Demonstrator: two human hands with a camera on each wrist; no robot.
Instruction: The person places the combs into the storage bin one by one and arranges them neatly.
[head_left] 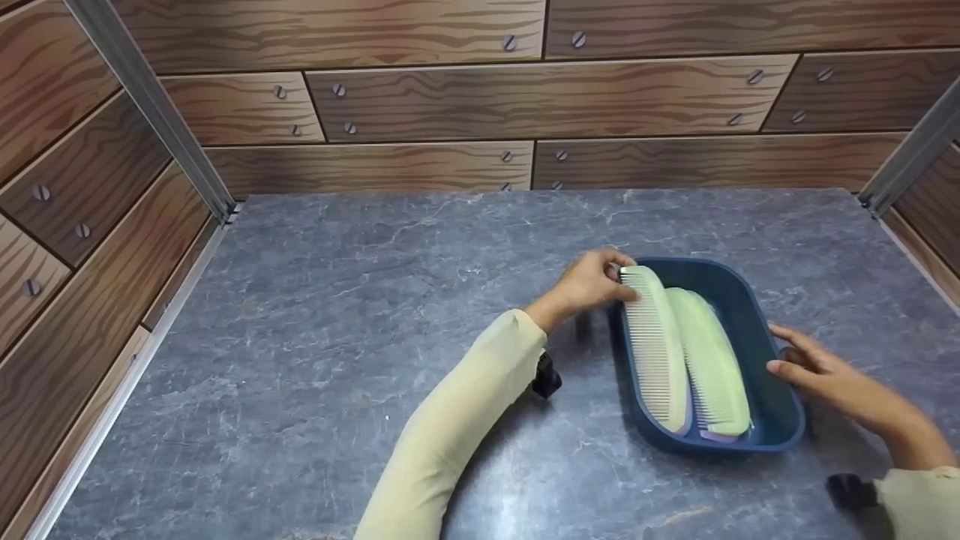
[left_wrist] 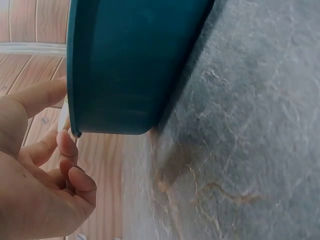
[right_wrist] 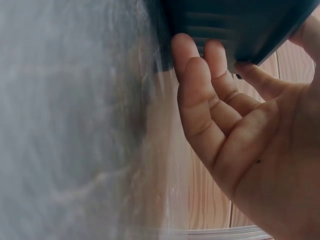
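A pale green comb [head_left: 654, 349] leans along the left side inside a dark blue plastic tub [head_left: 750, 315]. My left hand [head_left: 589, 281] pinches its far end between thumb and fingers, at the tub's far left rim. In the left wrist view the tub wall hides most of that comb. A second pale green comb [head_left: 709, 360] lies beside it in the tub. Lilac edges show under the near ends of both combs. My right hand [head_left: 832, 375] holds the tub's right rim with thumb and index finger, while its other fingers curl against the outer wall, seen in the right wrist view.
The tub stands on a grey marble-patterned table [head_left: 337, 300], right of the middle. Wood-patterned panels [head_left: 450, 97] rise behind and at both sides, with metal posts [head_left: 150, 97] at the corners. Dark straps [head_left: 546, 376] sit at the wrists.
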